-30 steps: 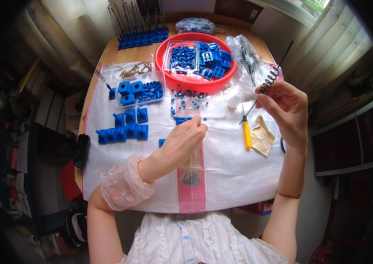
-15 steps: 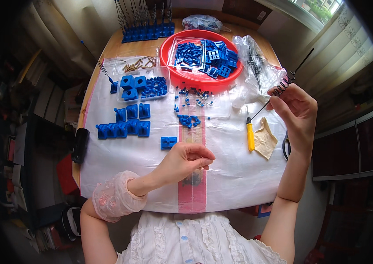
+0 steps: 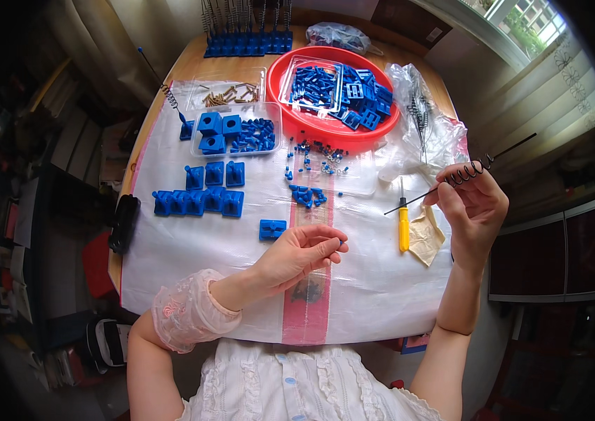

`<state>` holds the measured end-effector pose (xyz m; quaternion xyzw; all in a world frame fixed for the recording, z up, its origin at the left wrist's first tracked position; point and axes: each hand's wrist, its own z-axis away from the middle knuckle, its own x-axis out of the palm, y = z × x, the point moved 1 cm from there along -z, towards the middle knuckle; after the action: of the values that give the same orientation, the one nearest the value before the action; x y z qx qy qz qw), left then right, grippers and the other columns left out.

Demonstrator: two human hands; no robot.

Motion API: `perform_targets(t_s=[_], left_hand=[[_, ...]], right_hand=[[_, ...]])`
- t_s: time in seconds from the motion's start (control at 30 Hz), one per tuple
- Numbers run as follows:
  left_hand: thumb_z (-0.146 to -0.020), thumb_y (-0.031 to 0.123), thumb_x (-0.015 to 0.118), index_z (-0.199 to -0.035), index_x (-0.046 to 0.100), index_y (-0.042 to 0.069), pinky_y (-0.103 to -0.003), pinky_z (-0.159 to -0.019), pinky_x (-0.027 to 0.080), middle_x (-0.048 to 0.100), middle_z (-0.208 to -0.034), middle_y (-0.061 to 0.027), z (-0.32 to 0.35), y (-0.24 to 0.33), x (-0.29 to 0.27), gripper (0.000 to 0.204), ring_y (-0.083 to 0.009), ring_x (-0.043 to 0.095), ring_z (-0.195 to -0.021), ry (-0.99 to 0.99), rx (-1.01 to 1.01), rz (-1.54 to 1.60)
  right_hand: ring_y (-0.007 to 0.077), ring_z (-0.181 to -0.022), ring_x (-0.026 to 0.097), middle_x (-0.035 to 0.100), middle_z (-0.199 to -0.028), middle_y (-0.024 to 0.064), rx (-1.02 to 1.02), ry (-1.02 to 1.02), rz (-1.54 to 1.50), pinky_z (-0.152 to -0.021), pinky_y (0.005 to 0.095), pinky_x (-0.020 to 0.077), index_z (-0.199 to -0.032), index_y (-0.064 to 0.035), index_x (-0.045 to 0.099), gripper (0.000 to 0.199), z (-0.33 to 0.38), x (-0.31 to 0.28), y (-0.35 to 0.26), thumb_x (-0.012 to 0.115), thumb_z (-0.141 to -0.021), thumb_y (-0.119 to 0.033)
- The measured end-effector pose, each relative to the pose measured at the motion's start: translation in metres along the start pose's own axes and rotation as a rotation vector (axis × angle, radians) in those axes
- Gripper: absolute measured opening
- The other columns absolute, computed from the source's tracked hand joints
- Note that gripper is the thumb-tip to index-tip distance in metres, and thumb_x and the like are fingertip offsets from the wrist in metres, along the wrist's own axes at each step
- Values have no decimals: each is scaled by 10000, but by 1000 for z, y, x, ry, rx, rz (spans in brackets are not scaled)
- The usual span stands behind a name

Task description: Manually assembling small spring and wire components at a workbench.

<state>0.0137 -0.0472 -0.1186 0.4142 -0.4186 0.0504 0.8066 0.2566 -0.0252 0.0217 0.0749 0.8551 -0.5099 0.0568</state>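
Observation:
My right hand pinches a black coil spring with long straight wire ends, tilted over the right side of the table. Over the table's near middle, my left hand has thumb and fingers closed on a small blue piece, of which only a tip shows. A blue plastic base lies just beyond the left hand. Below the spring's lower end rests a yellow-handled screwdriver, beside a crumpled beige cloth piece.
Blue bases with posts stand in rows at left. A clear box holds blue parts; brass screws lie behind it. A red basin of blue parts, a bag of springs and finished spring assemblies sit farther back.
My right hand has moved slightly nearer, and the spring has tipped closer to level. The left hand's fingers have closed further, and a blue tip now shows between them. The view has shifted slightly.

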Motion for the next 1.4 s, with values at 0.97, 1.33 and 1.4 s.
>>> perform_targets(t_s=[0.97,1.33,1.4], left_hand=[[-1000,107,667,-1193,677,41,-156,-777,625,717,-1084,-67,-7,-8,-14,204,-106,725,-955,15,23,280],[-1009,152,678,-1180,697,68,-190,-728,520,665,-924,21,-9,-11,-17,191,-49,609,-822,-27,14,281],[-1009,157,682,-1168,705,73,-200,-720,487,640,-907,32,-8,-10,-17,181,-50,572,-810,-13,3,269]], right_hand=[[147,-785,725,701,-938,105,-22,-26,-15,-659,220,531,-997,55,637,214,11,23,11,646,-812,162],[134,-774,722,699,-914,91,-35,-46,-44,-610,204,475,-996,54,641,216,14,31,14,658,-812,167],[131,-771,722,701,-909,90,-46,-50,-24,-609,206,484,-994,56,643,215,15,32,15,659,-812,170]])
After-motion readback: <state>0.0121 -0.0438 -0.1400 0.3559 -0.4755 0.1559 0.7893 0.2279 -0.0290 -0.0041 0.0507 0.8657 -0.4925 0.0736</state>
